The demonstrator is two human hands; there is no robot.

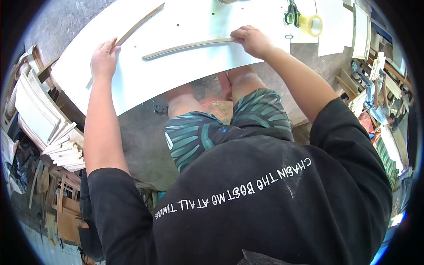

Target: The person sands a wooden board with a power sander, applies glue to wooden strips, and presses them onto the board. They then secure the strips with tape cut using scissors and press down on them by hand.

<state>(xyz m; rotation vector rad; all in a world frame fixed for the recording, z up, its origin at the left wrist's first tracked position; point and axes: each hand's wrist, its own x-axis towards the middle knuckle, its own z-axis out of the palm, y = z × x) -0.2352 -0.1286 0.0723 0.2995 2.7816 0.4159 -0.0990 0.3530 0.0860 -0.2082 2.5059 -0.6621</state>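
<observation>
Now our right hand (251, 40) pinches the near end of a curved wooden strip (187, 47) lying on the white board (145, 79), while at ten o'clock our left hand (104, 58) presses down a second strip (139, 24).

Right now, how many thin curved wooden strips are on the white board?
2. One curved strip lies across the middle of the white board, its end under the right hand. The other strip runs diagonally at the upper left, touched by the left hand.
</observation>
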